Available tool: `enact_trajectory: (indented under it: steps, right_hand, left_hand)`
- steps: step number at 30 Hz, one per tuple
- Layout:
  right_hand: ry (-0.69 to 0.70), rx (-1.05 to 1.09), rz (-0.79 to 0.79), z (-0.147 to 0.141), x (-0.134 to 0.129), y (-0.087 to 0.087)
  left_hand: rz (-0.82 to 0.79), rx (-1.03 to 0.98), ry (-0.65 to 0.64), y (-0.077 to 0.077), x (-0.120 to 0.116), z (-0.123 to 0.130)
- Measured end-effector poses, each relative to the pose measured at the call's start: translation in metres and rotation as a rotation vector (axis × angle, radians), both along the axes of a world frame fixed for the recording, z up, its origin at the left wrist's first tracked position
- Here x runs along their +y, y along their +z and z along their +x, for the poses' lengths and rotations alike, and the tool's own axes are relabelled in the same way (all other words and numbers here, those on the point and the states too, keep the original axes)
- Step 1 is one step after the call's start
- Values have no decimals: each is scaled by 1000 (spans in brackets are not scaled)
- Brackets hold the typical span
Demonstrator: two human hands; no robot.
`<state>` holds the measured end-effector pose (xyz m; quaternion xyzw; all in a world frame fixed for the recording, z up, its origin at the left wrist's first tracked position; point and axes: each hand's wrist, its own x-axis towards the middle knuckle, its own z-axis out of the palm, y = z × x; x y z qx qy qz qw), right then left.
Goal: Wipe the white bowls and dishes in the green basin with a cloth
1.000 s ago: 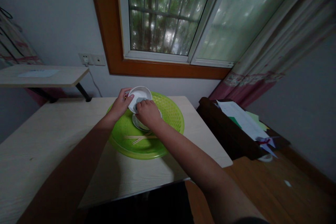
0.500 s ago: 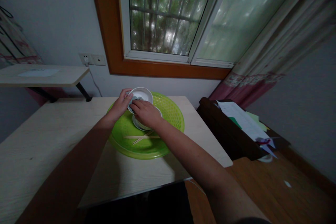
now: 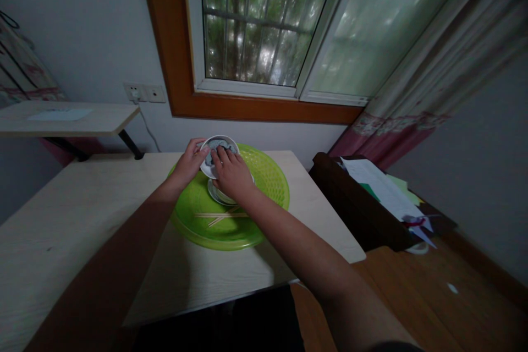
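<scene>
A white bowl (image 3: 209, 169) is tilted above a round green tray (image 3: 268, 176), and my left hand (image 3: 192, 158) grips its left rim. Inside the bowl, my right hand (image 3: 231, 172) presses a grey-blue cloth (image 3: 215, 146) against the inner surface. Below, another white bowl or stack of bowls (image 3: 218, 196) stands on the tray, partly hidden by my right hand. Light wooden chopsticks (image 3: 210, 215) lie crossed on the tray in front of it.
The tray rests on a pale wooden table (image 3: 223, 275). A raised shelf (image 3: 103, 119) with a paper stands at the back left. Right of the table is a dark brown piece of furniture (image 3: 355, 203) with papers (image 3: 383, 190). A window is behind.
My right hand and the cloth have moved up and over inside the bowl, with the fingers now more spread. My left hand keeps its grip, and the bowl has shifted slightly.
</scene>
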<state>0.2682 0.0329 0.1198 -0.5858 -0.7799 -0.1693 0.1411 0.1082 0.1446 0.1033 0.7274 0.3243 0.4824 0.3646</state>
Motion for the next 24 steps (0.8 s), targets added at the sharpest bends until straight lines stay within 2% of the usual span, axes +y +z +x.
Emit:
enact_trajectory:
  steps: [7, 19, 24]
  right_hand:
    - [-68, -61, -41, -3, -2, 8]
    - [120, -187, -94, 6, 6, 2]
    - [149, -175, -89, 11, 7, 0]
  left_hand:
    - [-5, -15, 18, 2, -3, -2]
    - [-18, -9, 40, 3, -4, -3]
    - [-10, 3, 72, 2, -3, -4]
